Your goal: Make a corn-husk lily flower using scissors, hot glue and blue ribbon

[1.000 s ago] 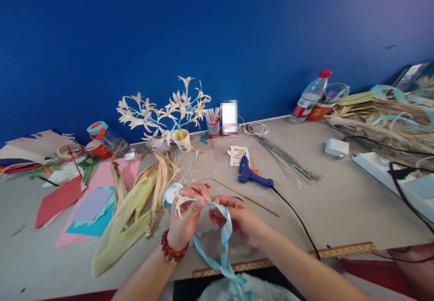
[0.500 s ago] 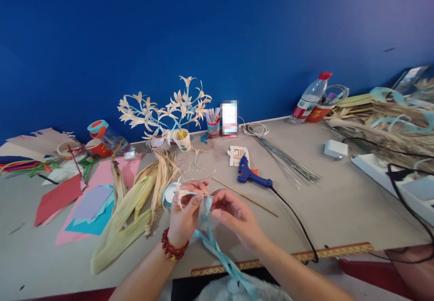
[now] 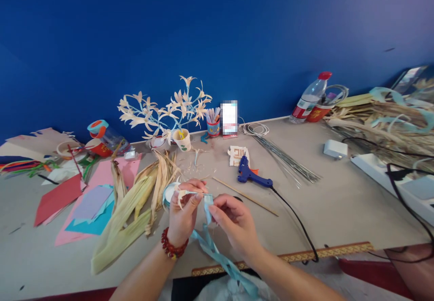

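A small pale flower on a thin stem point(image 3: 183, 194) is pinched in my left hand point(image 3: 186, 207), its stem pointing right. Light blue ribbon point(image 3: 208, 207) hangs from the stem's right end. My right hand point(image 3: 233, 219) has its thumb and fingers closed on that ribbon just below the stem. The ribbon's long tail drops past the table's front edge to my lap. A white and blue roll point(image 3: 168, 194) is partly hidden behind my left hand.
A blue glue gun point(image 3: 252, 174) with a black cable and a thin stick point(image 3: 246, 196) lie beyond my hands. Corn husks point(image 3: 118, 233) and coloured paper point(image 3: 61, 199) are at the left. Behind stand flowers in a paper cup point(image 3: 182, 141); wires point(image 3: 288, 158) and a bottle point(image 3: 308, 102) are at the right.
My right hand has shifted slightly down, its thumb now against the ribbon. The ribbon below the stem shows wider and flatter. My left hand has hardly moved.
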Tool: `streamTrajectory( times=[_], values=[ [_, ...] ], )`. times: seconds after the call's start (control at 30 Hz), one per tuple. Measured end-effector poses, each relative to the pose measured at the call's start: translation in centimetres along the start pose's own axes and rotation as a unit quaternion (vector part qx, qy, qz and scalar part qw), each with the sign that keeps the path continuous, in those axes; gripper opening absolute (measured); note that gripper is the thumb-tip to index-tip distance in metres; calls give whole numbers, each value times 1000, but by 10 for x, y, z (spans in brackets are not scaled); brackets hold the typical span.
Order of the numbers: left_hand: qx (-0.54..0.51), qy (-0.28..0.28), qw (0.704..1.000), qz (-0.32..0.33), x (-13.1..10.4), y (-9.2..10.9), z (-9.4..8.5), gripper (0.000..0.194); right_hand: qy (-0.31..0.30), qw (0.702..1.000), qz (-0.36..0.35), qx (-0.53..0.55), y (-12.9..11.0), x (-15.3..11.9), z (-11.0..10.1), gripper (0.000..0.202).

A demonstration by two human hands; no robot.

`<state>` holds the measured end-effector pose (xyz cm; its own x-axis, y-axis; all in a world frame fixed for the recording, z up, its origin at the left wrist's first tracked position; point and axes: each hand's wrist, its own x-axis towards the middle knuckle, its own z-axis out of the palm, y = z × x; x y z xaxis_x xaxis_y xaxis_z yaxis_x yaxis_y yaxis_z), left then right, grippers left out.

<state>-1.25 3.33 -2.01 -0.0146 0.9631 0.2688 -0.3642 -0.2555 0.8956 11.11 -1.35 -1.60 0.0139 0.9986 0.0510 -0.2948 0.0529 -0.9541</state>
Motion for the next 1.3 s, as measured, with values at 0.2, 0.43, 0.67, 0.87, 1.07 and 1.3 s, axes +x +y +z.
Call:
streamTrajectory(
  times=[0.2,0.43,0.67,0.87,1.07,1.3],
  values=[
    [25,-9,999,19,-2,-1,-2,9,5,996,26,79,-4,2,-1,25],
    [41,-18,998,42,-2,-4,-4,10,5,994,37,103,-1,0,-4,25],
    [40,-23,998,42,-2,-3,-3,10,4,993,37,110,0,1,-5,23],
    [38,-28,997,55,-2,-4,-4,8,0,993,29,113,-1,0,-6,22],
    [21,-27,998,46,-2,-4,-3,7,-6,992,28,125,0,0,-6,20],
    [9,-16,1000,18,-1,0,1,12,-20,991,26,131,-2,-1,-5,22]
  ],
)
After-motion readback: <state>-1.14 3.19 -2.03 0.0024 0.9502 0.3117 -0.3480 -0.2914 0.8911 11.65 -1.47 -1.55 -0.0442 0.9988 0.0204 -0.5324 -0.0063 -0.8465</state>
